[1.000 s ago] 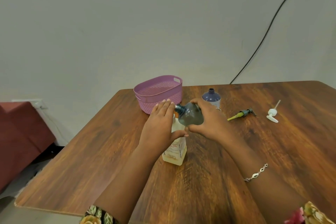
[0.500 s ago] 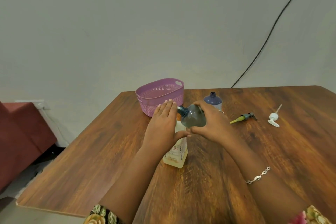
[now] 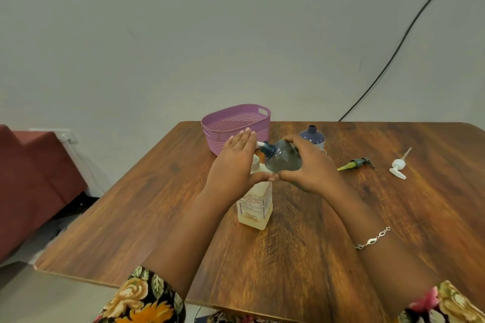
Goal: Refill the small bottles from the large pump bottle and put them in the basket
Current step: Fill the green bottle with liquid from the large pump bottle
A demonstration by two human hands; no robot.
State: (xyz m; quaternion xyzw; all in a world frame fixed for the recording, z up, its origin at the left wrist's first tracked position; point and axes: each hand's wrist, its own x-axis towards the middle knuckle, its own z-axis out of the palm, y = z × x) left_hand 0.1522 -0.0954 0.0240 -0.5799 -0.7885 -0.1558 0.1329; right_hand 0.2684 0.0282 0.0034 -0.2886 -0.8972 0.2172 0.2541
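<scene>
Wooden table [image 3: 393, 217], items as they stand:

1. Large pump bottle [image 3: 254, 204], upright near the table's middle. It is clear plastic with pale yellow liquid low inside. A dark word running vertically up the label's left edge looks like "BIOCHEM". The red lines on the front are too small to read.
2. Left hand [image 3: 236, 165], fingers straight and together, laid flat over the pump head. The thumb reaches right and meets the other thumb.
3. Right hand [image 3: 309, 168], fingers curled over the grey small bottle [image 3: 282, 158]. The bottle is held tipped on its side above the large bottle's shoulder, its open neck at the white pump spout [image 3: 259, 144]. No writing shows on it.
4. Second small bottle [image 3: 312, 135], dark blue with a pale band below, upright and uncapped just behind the right hand. Any label text cannot be made out.
5. Purple basket [image 3: 236, 126], perforated, at the far edge beyond the left hand.
6. Dark pump top with yellow-green tube [image 3: 357, 163], lying flat to the right.
7. White pump top [image 3: 399, 165], lying further right, apart from the dark one.
8. Silver chain bracelet [image 3: 372, 238] on the right wrist.
9. Black cable [image 3: 406, 34] running up the grey wall.
</scene>
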